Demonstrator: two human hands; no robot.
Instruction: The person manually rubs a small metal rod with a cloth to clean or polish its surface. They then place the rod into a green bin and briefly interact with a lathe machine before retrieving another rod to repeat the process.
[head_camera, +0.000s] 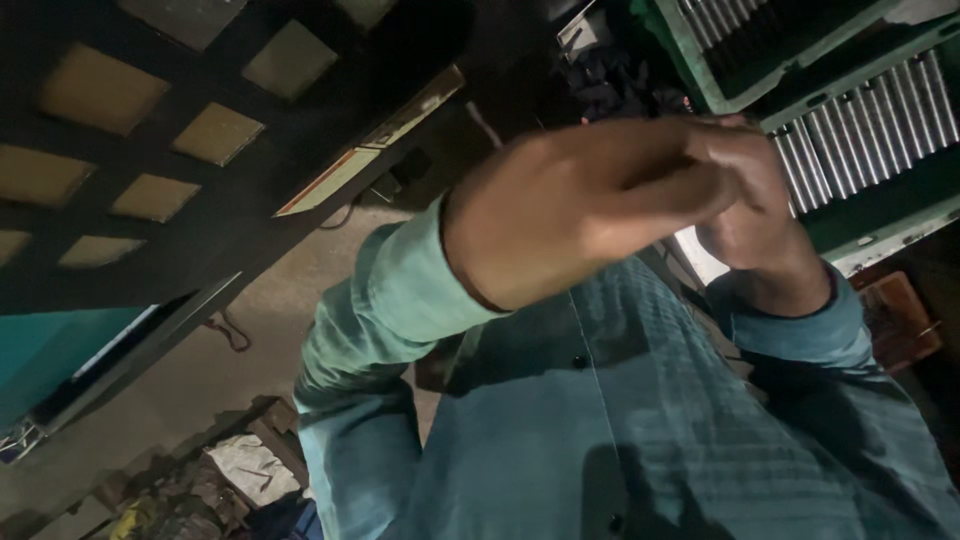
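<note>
The left hand (580, 200) and the right hand (760, 225) are joined in front of the chest. The fingertips of both meet and overlap at the upper right of the clasp. The left hand lies across and covers most of the right, so it cannot be determined whether anything is pinched between them. No object protrudes from the clasp. Both wrists emerge from the cuffs of a teal shirt (620, 420), which fills the lower half of the view. The hands are held close to the body and well above the floor.

The nearest item is a green crate (905, 190), just behind the right hand. It holds a row of silvery metal rods (870, 120), laid parallel and side by side, probably so that none rolls or crosses another. A second green crate (690, 60) sits above it and holds similar rods (725, 25), partly in shadow. The dark heap between these crates and the hands is too dim to identify.

A reddish-brown box (900, 320) lies right of the right sleeve; its contents are not visible. On the left stand a dark lattice frame (150, 130) with yellowish panels and a teal panel (50, 350). Below them, a concrete floor (200, 370) carries scattered rags and scraps (250, 470).
</note>
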